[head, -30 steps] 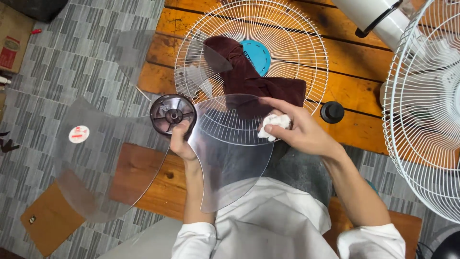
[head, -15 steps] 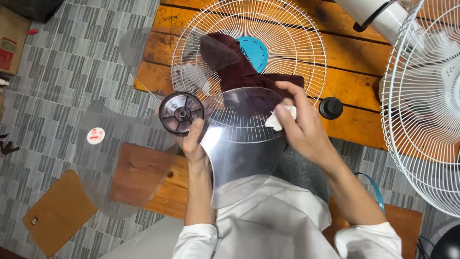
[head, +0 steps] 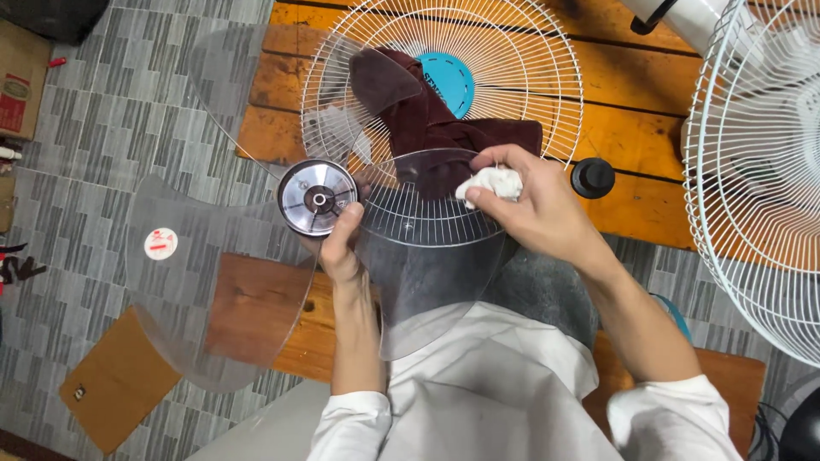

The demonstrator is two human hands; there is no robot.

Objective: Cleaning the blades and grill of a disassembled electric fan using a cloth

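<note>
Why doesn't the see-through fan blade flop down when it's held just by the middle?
The clear fan blade is probably stiff, thin plastic: it juts out flat from the hub, where the left hand holds it. It likely weighs little. Its glossy surface looks slippery under the white wad in the right hand.

My view: two bare hands, white sleeves, grey trousers
L hand point(head: 337, 248) and R hand point(head: 534, 213) both bare, no gloves, rings or watch that I can see; forearms bare up to white shirt sleeves rolled or pushed back approx to the elbows, cuffs bunched w/ soft folds; same white shirt front fills the bottom centre of my feed, lightly creased; dark grey trouser fabric shows over one knee just above it
</note>
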